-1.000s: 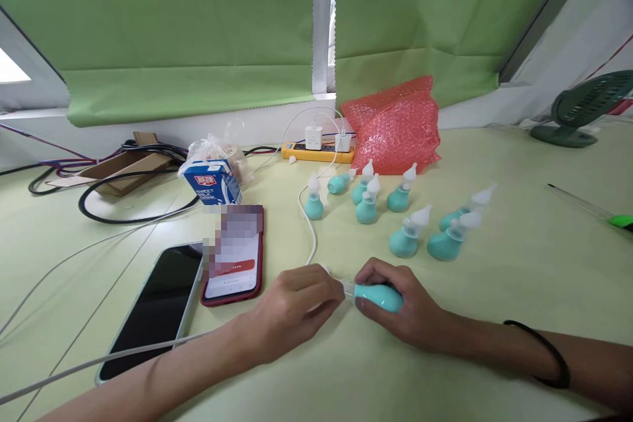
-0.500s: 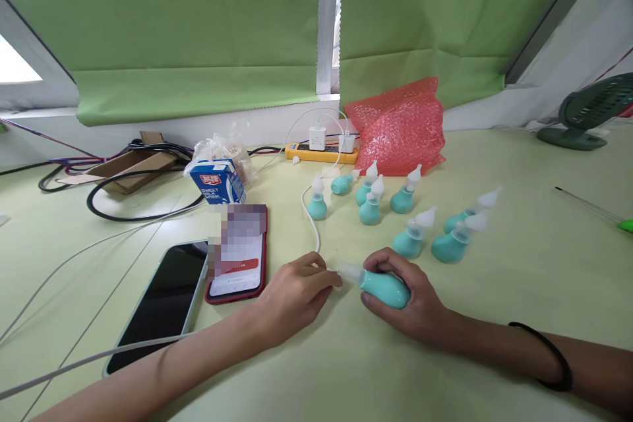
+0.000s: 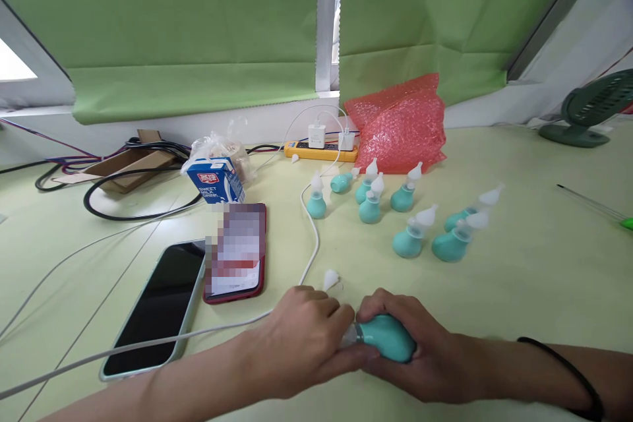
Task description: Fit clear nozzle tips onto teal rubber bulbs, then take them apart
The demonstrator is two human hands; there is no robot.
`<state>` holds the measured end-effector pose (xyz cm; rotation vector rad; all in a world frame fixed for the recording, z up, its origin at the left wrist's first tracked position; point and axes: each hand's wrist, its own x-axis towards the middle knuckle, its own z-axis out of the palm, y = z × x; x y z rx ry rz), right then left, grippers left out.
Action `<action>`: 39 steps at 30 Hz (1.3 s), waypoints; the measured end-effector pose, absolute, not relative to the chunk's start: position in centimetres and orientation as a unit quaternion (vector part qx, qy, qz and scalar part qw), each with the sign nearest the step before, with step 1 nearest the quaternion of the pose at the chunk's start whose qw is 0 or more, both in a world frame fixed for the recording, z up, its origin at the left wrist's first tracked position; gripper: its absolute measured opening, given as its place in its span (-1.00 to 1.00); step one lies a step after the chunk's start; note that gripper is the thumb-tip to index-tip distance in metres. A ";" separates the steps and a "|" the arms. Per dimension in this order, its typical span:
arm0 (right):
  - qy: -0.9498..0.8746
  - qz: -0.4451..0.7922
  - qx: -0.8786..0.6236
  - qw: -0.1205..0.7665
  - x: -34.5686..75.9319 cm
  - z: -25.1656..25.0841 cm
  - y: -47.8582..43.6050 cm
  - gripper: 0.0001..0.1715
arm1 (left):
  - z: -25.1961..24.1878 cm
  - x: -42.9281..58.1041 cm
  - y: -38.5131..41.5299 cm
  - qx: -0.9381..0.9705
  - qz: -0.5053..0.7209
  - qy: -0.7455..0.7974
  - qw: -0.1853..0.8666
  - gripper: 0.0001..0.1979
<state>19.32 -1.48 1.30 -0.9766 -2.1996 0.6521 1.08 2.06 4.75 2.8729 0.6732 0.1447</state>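
Observation:
A teal nasal aspirator bulb lies on its side in my right hand, whose fingers wrap round it. My left hand is closed on the clear neck at the bulb's left end, and its fingers hide most of that part. The two hands touch. Just beyond them a loose white tip rests on the table. Farther back stand several teal aspirators with white tips, among them one at the front and one at the left. Another aspirator lies on its side.
Two phones, one black-screened and one red-cased, lie at left by a blue milk carton. A white cable crosses the table. Behind are a yellow power strip, red bubble wrap, a fan and a screwdriver.
Both hands have moved nearer to me with the aspirator and come together. My left hand has let go of the white tip, now loose on the table, and grips the clear neck.

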 end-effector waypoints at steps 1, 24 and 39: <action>-0.838 0.256 -0.367 0.312 19.3 1.4 -1.6 -0.76 | 4.8 1.1 2.1 0.973 0.036 0.209 0.090 -0.66; -0.814 0.288 -0.377 0.336 21.2 4.3 -1.0 -0.61 | 6.4 0.3 3.3 0.900 0.043 0.356 0.248 -0.64; -0.770 0.139 -0.441 0.440 17.6 0.7 7.5 -0.79 | 2.1 0.9 3.1 0.951 0.004 0.301 -0.068 -0.78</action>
